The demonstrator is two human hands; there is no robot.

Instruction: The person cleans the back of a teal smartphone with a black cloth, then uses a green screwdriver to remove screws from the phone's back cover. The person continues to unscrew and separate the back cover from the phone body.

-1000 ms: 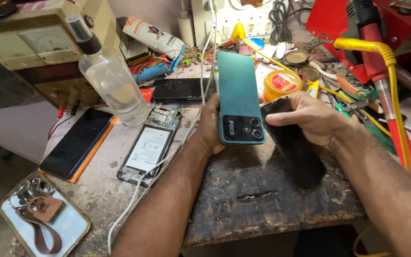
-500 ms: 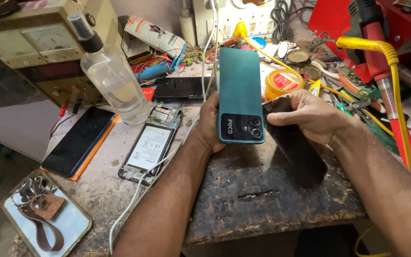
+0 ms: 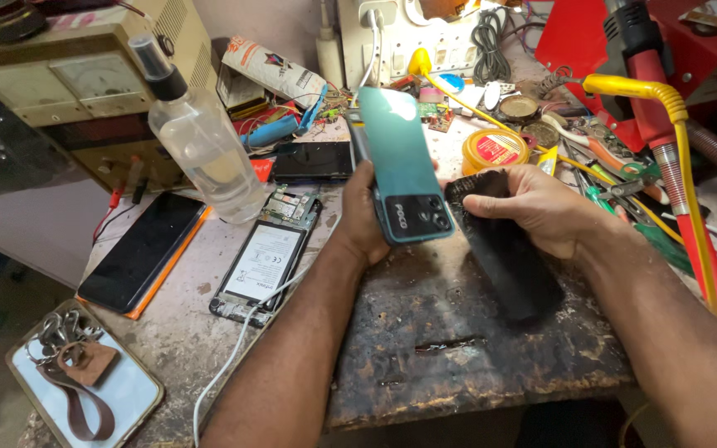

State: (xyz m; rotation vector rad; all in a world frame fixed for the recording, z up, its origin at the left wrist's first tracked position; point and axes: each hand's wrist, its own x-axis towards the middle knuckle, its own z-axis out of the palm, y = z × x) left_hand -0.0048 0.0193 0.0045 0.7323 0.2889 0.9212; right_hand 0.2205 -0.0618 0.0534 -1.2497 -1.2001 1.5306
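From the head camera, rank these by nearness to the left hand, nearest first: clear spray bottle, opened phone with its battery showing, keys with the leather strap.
Measured from the left hand:
1. Opened phone with its battery showing, lying on the bench just left of the wrist.
2. Clear spray bottle, standing farther left and toward the back.
3. Keys with the leather strap, at the bench's near-left corner, farthest.

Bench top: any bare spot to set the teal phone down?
Bare dark bench lies near the front edge, between the forearms. A smaller grey strip runs between the opened phone and the key ring. The back, around the tape roll and tools, is crowded. The left hand holds the teal phone.
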